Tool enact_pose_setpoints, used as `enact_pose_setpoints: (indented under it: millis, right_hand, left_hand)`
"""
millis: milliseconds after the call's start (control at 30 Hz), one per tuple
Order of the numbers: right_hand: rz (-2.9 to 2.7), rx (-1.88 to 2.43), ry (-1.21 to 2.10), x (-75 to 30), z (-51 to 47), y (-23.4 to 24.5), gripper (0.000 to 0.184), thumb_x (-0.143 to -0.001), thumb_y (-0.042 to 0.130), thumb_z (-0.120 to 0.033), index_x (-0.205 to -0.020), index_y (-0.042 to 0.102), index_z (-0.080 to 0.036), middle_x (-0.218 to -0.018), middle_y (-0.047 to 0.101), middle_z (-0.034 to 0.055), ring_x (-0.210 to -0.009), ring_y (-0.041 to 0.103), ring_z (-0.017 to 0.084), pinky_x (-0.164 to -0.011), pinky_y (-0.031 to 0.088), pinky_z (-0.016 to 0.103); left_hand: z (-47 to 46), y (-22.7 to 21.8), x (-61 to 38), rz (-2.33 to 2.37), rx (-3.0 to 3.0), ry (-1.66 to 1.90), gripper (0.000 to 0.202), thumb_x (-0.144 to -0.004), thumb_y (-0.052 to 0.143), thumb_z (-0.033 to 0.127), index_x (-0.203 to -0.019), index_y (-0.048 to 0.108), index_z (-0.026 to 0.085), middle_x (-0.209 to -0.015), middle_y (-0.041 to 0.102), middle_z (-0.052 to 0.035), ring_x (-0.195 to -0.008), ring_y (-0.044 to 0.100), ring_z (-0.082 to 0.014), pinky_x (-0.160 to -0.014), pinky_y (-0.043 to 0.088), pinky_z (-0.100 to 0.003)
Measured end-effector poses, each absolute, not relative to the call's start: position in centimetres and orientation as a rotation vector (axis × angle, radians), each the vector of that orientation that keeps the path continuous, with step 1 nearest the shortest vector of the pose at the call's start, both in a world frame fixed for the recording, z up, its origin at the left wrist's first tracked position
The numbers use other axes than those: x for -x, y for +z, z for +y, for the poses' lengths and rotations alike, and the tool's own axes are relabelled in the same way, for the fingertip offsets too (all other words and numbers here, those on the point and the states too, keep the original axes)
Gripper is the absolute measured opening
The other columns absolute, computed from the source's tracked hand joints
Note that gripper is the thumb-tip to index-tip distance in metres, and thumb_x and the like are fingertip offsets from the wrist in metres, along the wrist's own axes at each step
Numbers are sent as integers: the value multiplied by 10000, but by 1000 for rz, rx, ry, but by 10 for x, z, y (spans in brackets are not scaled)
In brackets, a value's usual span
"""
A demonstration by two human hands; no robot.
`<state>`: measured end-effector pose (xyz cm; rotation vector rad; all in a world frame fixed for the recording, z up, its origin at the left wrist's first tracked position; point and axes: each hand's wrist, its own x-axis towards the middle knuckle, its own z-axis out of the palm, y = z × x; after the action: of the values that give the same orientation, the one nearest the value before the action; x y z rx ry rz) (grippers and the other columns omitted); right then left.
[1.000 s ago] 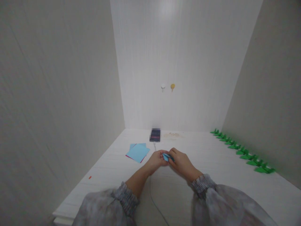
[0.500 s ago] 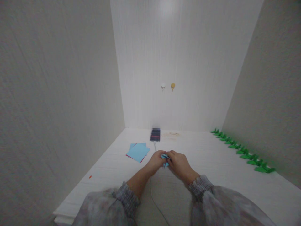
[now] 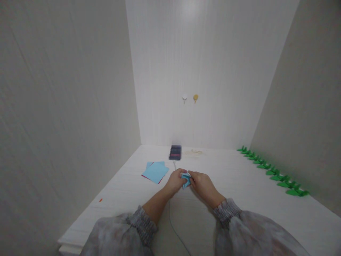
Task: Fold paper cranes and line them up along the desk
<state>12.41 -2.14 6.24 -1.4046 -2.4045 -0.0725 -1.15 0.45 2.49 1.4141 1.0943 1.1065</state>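
Between my two hands, over the middle of the table, is a small folded piece of light blue paper (image 3: pixel 185 180). My left hand (image 3: pixel 175 182) pinches its left side, the thumb lying across the front. The fingers of my right hand (image 3: pixel 201 183) are closed on its right edge. Parts of the folds are hidden behind the fingers. Left of my left hand lie several light blue paper sheets (image 3: pixel 155 172), overlapping, with red showing along their lower edges.
Green folded paper figures (image 3: pixel 277 176) stand in a row along the right wall. A pixelated dark phone-like object (image 3: pixel 175 152) stands at the back, with a pale cable (image 3: pixel 172 222) running toward me. An orange scrap (image 3: pixel 100 200) lies at left. Two hooks (image 3: pixel 195 97) are on the back wall.
My fingers have shifted slightly on the folded blue paper, and more of its front face shows between the hands. The view has moved a little; the other things stay in place.
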Motion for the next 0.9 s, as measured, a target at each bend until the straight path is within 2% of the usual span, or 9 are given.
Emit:
enact_pose_setpoints:
  millis: [133,367,467,600,700,800,900]
  right_hand:
    - [-2402,1414,-128,-126,-24,63,291,-803,430,-241,-1073,538,-234,-844,612,68,-741,581,173,-614,391,241]
    - [-2337,1234,6,-129,-18,53,276,-797,428,-198,-1026,581,-212,-815,567,55,-742,543,143,-655,397,229]
    - [-2251,1159,119,-129,-16,50,275,-771,437,-147,-976,609,-211,-801,545,41,-737,521,133,-659,400,232]
    - [-2162,1109,304,-129,-14,48,281,-736,432,-86,-884,646,-190,-752,556,34,-727,518,135,-665,404,243]
    - [-2084,1079,408,-131,-12,46,253,-719,438,-85,-813,653,-180,-738,569,33,-723,524,140,-672,409,252]
    - [-1999,1054,504,-132,-10,42,206,-703,451,-102,-765,637,-166,-713,572,26,-686,527,134,-645,416,245]
    - [-1950,1070,577,-133,-9,39,179,-688,457,-115,-743,623,-152,-694,575,22,-657,530,130,-609,421,235]
  left_hand:
    - [0,29,9,1088,-1587,1066,258,-535,547,81,-787,579,124,-661,599,-10,-601,515,-119,-538,378,-204]
    - [-6,36,9,925,-1387,975,169,-539,533,77,-697,579,117,-567,566,14,-517,496,-102,-520,394,-218]
    - [-6,34,10,829,-1305,948,160,-553,557,97,-709,589,111,-591,577,4,-524,508,-99,-564,425,-246]
    - [-8,34,14,750,-1213,918,231,-544,620,103,-775,606,104,-706,612,-26,-643,556,-114,-680,446,-274]
    - [-11,37,18,690,-1122,860,246,-610,643,228,-811,610,89,-807,622,-67,-736,570,-126,-748,449,-286]
    - [-11,37,20,696,-1029,868,379,-702,541,419,-866,600,82,-831,624,-94,-744,586,-144,-751,465,-314]
    - [-10,34,21,683,-1049,853,416,-722,505,447,-880,598,74,-853,625,-107,-759,594,-154,-776,456,-319]
